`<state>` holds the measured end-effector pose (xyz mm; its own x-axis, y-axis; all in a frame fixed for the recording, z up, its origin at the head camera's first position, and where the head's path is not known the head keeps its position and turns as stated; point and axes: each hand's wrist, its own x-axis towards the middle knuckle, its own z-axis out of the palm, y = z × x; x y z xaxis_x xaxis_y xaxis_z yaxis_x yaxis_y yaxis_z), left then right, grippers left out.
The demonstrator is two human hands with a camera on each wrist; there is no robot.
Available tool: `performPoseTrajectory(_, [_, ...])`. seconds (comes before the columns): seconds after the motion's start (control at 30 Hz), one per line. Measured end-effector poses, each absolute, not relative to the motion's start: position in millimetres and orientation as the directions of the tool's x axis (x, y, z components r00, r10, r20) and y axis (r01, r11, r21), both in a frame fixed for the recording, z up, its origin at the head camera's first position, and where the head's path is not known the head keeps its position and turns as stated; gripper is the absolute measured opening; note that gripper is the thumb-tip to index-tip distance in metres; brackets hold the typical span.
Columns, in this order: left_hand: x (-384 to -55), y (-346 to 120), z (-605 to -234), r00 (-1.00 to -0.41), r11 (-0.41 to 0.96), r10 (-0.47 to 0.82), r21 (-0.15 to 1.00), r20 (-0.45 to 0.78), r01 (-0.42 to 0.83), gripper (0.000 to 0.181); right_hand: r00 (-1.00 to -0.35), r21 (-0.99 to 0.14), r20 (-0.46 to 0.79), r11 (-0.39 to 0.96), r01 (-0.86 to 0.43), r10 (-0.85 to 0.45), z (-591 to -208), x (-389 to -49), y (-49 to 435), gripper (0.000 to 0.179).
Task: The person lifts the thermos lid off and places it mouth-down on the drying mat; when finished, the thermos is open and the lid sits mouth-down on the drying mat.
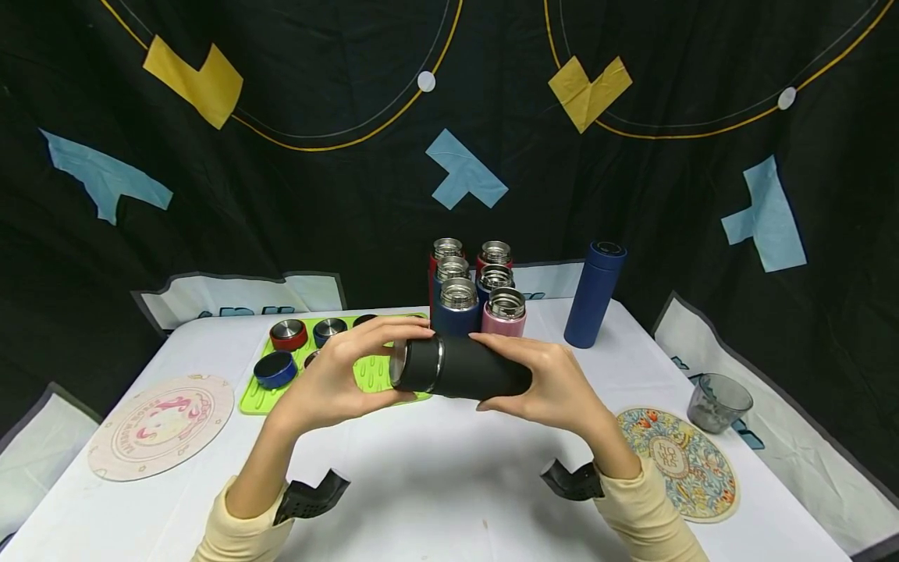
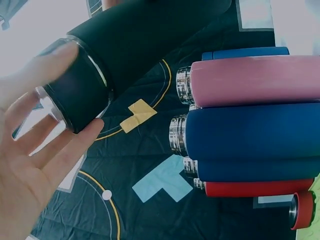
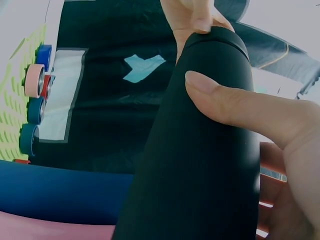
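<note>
A black thermos flask (image 1: 481, 368) lies sideways in the air above the white table, between both hands. My left hand (image 1: 330, 378) grips its black cap (image 1: 419, 365), thumb below and fingers above in the head view. A silver ring shows where cap and body meet; whether the cap is loose cannot be told. My right hand (image 1: 555, 382) holds the flask's body near the other end. In the right wrist view the right thumb (image 3: 205, 82) lies along the body. Behind the black flask stand several uncapped flasks, among them a pink one (image 1: 503, 316) and a blue one (image 1: 456, 312).
Several caps, such as a red one (image 1: 288, 334) and a blue one (image 1: 275, 369), sit on a green mat (image 1: 263, 400). A tall capped blue flask (image 1: 595, 300) stands back right. Round placemats (image 1: 161, 429) lie at both sides; a glass (image 1: 718, 402) is far right.
</note>
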<state>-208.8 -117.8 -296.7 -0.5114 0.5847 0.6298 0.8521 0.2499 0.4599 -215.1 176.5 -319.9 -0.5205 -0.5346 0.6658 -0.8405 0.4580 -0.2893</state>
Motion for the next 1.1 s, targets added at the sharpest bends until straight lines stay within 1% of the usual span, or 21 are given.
performPoseTrajectory(0.33, [-209.2,-116.5,-299.5,-0.63,0.334,0.467,0.536,0.62,0.775,0.07,-0.469,-0.155,0.729,0.548,-0.822,-0.498,-317.7,-209.6,172.2,0.079])
performPoseTrajectory(0.6, [-206.3,-114.0,-298.1,-0.683,0.37,0.416,0.574,0.601,0.731,0.068,-0.418,-0.053,0.759,0.592,-0.804,-0.499,-320.6,-211.8,169.6,0.076])
performPoseTrajectory(0.73, [-205.4,-113.9,-298.3,-0.703,0.38,0.399,0.592,0.589,0.711,0.067,-0.408,-0.038,0.766,0.597,-0.801,-0.498,-320.9,-211.4,168.7,0.076])
performPoseTrajectory(0.8, [-205.9,-114.4,-298.6,-0.702,0.376,0.405,0.594,0.586,0.712,0.068,-0.413,-0.049,0.763,0.593,-0.804,-0.497,-320.4,-210.7,168.9,0.077])
performPoseTrajectory(0.87, [-206.7,-115.0,-298.8,-0.686,0.366,0.428,0.581,0.588,0.727,0.069,-0.426,-0.07,0.755,0.584,-0.809,-0.499,-319.7,-210.4,169.4,0.077])
performPoseTrajectory(0.93, [-207.8,-115.9,-298.8,-0.652,0.345,0.465,0.556,0.599,0.756,0.071,-0.44,-0.101,0.746,0.568,-0.816,-0.5,-319.0,-210.3,170.3,0.077])
performPoseTrajectory(1.1, [-208.9,-117.7,-296.5,-0.544,0.259,0.548,0.49,0.635,0.832,0.072,-0.478,-0.184,0.721,0.526,-0.83,-0.502,-319.0,-211.2,173.7,0.078])
